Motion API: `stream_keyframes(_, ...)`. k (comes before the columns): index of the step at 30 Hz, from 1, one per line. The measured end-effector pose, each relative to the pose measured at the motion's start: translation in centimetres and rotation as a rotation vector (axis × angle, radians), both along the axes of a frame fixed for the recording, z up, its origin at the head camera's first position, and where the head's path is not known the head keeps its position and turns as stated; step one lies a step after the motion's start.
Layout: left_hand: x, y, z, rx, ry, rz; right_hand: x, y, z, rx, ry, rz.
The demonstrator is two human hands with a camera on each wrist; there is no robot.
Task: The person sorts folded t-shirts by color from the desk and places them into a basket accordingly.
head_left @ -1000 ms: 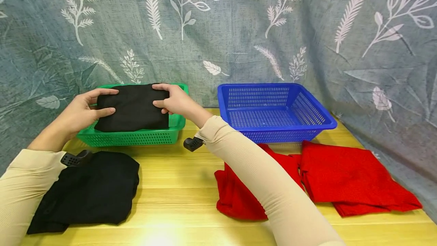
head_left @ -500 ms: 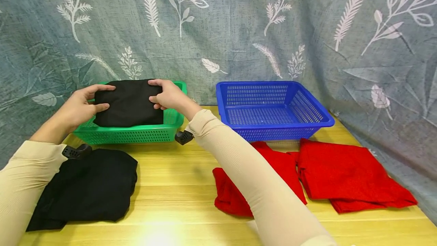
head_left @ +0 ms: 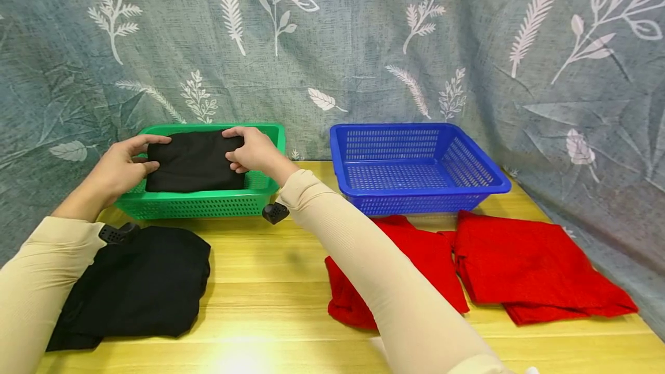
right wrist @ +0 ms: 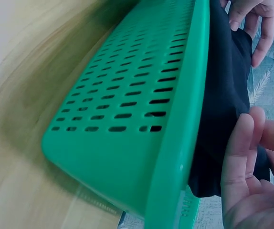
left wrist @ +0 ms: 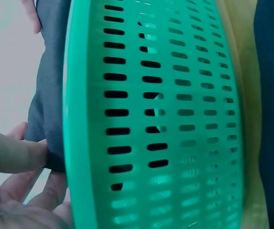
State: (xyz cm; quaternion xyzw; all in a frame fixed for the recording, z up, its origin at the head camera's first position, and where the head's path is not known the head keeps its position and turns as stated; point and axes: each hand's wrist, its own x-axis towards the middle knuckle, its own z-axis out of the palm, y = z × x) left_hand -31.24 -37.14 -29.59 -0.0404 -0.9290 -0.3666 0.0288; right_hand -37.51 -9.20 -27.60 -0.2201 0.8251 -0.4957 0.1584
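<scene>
A folded black cloth [head_left: 194,161] sits partly down inside the green basket [head_left: 200,206], below the level of its back rim. My left hand [head_left: 120,169] pinches the cloth's left edge between thumb and fingers. At the opposite edge my right hand [head_left: 254,152] grips it the same way. In the left wrist view the left fingers [left wrist: 20,155] are at the cloth beside the basket's rim. The right wrist view has both hands on the cloth, the right fingers [right wrist: 242,148] near a corner. The cloth's underside is hidden.
A blue basket [head_left: 421,192] stands right of the green one. Another folded black cloth [head_left: 145,287] lies at front left. Two red cloths, one [head_left: 415,264] partly under my right sleeve and one [head_left: 530,270] farther right, lie on the wooden table [head_left: 270,305]. A patterned curtain [head_left: 332,45] hangs behind.
The black cloth has come down into the green basket, showing more of the back rim. Both hands lowered with it and still hold its sides.
</scene>
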Motion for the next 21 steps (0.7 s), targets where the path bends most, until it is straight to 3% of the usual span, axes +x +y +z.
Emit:
stream_keyframes(4, -0.2, -0.2, 0.0, -0.008, 0.002, -0.006, -0.2, 0.0, -0.2, 0.003, -0.005, -0.020)
stream_keyframes(11, 0.0, -0.6, -0.1, -0.010, -0.011, -0.026, -0.6, 0.6, 0.0, 0.168, 0.045, -0.019)
stream_keyframes(21, 1.2, -0.8, 0.4, -0.047, -0.020, -0.052, -0.1, 2.4, 0.3, 0.111, 0.015, 0.067)
